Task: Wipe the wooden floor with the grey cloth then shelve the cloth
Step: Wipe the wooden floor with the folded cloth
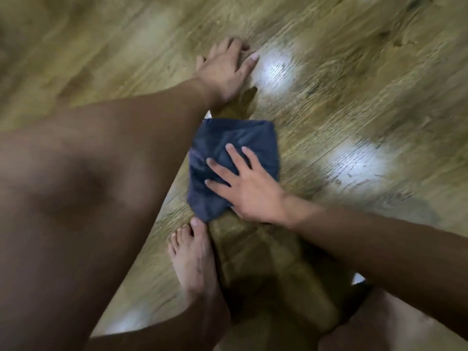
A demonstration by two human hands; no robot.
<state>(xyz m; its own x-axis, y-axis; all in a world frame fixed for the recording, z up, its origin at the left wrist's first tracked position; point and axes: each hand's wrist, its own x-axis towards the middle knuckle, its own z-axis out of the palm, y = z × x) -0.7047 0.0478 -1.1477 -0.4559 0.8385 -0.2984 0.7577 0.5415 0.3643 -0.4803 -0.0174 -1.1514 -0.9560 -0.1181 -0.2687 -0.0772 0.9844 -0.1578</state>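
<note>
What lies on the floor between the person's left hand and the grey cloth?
In the head view, only a short stretch of bare wooden floor, darkened by shadow, separates the left hand from the grey cloth. The left forearm crosses beside it.

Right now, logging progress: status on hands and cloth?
Right hand flat on grey cloth, pressing. Left hand braced on wooden floor. Bare foot at cloth's near corner.

Right hand (249, 188) flat on grey cloth (233, 150); left hand (222, 69) apparently braced on floor (354, 72).
</note>
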